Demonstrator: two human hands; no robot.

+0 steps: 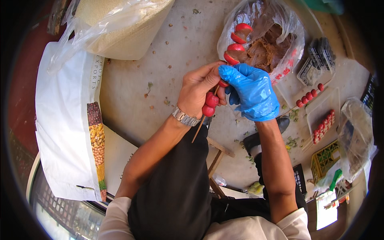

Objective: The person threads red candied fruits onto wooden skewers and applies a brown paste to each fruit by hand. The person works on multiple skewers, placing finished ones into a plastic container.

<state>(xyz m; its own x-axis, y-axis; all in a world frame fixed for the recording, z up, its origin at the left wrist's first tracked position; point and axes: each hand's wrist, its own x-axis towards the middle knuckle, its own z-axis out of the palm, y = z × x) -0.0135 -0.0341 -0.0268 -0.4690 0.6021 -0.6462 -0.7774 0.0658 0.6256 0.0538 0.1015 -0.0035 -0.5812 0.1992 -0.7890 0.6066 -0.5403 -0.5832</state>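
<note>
My bare left hand (199,87), with a metal-band watch (185,116) at its wrist, grips a wooden skewer (198,130) of red fruit. Two whole red fruits (211,103) sit on its lower part. Above my hands, split red fruits (235,48) with brown filling show along the upper part. My right hand (250,91), in a blue disposable glove, has its fingers at a red fruit (223,83) between the hands; its fingertips are partly hidden. Just beyond lies a clear plastic bag (292,36) holding brown paste (264,48).
At right are a skewer of small red fruits (309,96), a bundle of filled skewers (324,126), clear plastic containers (318,60) and a yellow crate (325,159). A white printed sack (66,120) and a large tan sack (120,30) stand at left. Leaf scraps dot the floor.
</note>
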